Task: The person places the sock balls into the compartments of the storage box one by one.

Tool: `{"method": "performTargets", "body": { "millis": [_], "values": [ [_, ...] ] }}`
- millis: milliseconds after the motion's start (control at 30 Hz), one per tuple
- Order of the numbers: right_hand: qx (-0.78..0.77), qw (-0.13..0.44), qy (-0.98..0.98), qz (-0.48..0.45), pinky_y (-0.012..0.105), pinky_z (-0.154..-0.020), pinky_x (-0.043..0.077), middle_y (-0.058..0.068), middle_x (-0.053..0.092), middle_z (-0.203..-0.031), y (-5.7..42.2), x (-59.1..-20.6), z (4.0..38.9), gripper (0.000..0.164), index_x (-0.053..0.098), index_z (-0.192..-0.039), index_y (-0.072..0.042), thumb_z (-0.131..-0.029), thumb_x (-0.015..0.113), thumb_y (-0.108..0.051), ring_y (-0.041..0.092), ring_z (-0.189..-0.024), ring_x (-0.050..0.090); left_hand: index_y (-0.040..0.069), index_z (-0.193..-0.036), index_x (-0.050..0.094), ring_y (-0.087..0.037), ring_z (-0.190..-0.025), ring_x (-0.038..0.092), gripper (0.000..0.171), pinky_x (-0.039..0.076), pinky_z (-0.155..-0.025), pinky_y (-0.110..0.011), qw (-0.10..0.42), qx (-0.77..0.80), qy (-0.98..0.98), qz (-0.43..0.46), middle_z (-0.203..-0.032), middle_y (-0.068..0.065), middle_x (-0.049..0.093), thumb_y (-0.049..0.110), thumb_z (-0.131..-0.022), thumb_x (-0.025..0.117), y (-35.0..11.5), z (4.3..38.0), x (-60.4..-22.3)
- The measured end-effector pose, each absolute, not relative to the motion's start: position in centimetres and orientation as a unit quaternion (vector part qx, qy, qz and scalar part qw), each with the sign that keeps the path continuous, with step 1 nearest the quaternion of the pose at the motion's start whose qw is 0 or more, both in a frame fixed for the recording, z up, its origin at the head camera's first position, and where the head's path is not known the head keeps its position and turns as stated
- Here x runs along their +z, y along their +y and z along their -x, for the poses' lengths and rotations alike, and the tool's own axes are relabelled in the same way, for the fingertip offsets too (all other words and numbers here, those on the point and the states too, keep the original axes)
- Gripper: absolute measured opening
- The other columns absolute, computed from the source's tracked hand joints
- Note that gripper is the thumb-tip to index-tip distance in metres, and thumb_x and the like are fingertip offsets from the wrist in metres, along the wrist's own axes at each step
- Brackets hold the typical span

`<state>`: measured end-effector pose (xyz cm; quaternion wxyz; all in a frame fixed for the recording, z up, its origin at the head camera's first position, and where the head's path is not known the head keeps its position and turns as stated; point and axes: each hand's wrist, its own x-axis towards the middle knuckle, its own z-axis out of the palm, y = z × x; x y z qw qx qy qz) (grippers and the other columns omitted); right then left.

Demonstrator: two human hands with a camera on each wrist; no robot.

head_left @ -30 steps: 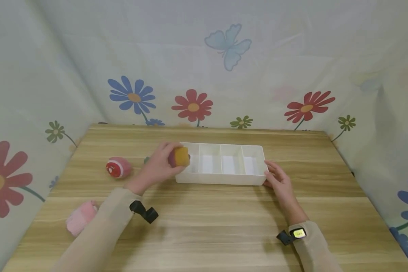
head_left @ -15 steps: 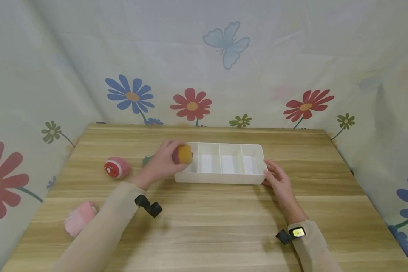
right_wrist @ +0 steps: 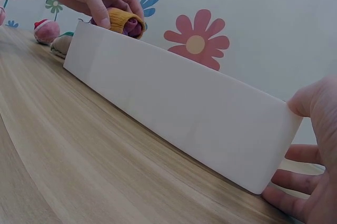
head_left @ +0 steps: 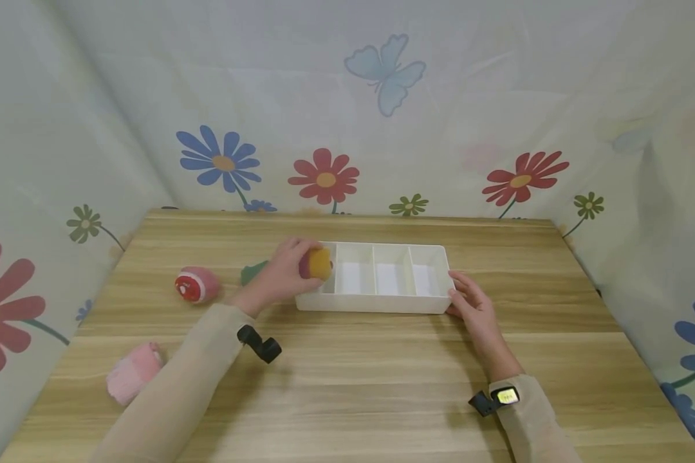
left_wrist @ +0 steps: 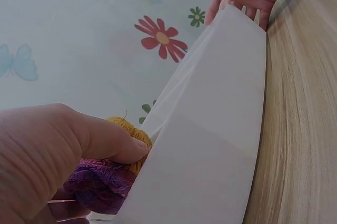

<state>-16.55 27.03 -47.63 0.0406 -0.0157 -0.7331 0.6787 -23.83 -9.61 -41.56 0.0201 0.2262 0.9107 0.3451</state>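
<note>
Head view: the left hand [head_left: 282,271] pinched a yellow-and-purple bundle [head_left: 320,263] at the leftmost compartment of a white tray [head_left: 376,304], while the right hand [head_left: 476,314] held the tray's right end. Left wrist view: the bundle was partly behind the tray's wall. Right wrist view: the bundle showed above the rim; a pink roll [right_wrist: 47,32] lay apart.

Between the sleeves [head_left: 191,370] I see open tabletop [head_left: 359,386] running up to the box [head_left: 376,304], and its three rightmost compartments [head_left: 390,280] lie open from above. The left hand [head_left: 280,273] and bundle [head_left: 319,264] block the leftmost one, the right hand [head_left: 477,310] bars the box's right end, and the green thing [head_left: 253,272] and pink ball [head_left: 199,285] crowd the left approach.
</note>
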Motion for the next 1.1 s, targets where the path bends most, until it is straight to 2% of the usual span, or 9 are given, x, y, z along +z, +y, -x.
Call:
{"method": "performTargets", "body": {
  "millis": [200,433,833,1100],
  "values": [
    [0.671,0.044,-0.740,0.014,0.031,-0.079,0.051,0.017,0.046,-0.129,27.0,-47.7,16.6,0.046,0.043,-0.136,-0.006,-0.095,0.054,-0.023,0.010,-0.099,0.055,0.014,-0.126,0.051,-0.025,-0.105,0.039,0.058,0.045,-0.084,-0.042,0.035,0.336,0.912,-0.234,-0.116,-0.009,0.044,0.022,-0.074,0.076,-9.6,24.0,-41.8],
    [0.671,0.050,-0.740,0.010,0.030,-0.079,0.051,0.012,0.048,-0.126,27.0,-48.0,16.6,0.046,0.044,-0.136,-0.006,-0.095,0.055,-0.023,0.010,-0.099,0.056,0.014,-0.121,0.053,-0.027,-0.108,0.037,0.046,0.040,-0.088,-0.044,0.036,0.329,0.906,-0.265,-0.114,-0.009,0.045,0.019,-0.079,0.073,-9.9,24.3,-42.2],
    [0.671,0.051,-0.739,0.016,0.028,-0.079,0.051,0.017,0.045,-0.130,26.9,-47.9,16.4,0.047,0.042,-0.137,-0.005,-0.095,0.053,-0.024,0.009,-0.099,0.056,0.008,-0.122,0.052,-0.033,-0.120,0.035,0.042,0.036,-0.096,-0.051,0.023,0.348,0.900,-0.261,-0.127,-0.013,0.045,0.020,-0.085,0.068,-10.9,24.1,-41.8],
    [0.678,0.051,-0.733,0.010,0.026,-0.078,0.050,0.016,0.045,-0.129,26.8,-47.9,16.4,0.048,0.041,-0.138,-0.004,-0.095,0.053,-0.023,0.008,-0.099,0.055,0.008,-0.126,0.051,-0.032,-0.124,0.032,0.048,0.033,-0.098,-0.053,0.027,0.358,0.905,-0.230,-0.133,-0.013,0.042,0.031,-0.087,0.065,-12.0,24.0,-41.9]
  ]
}}
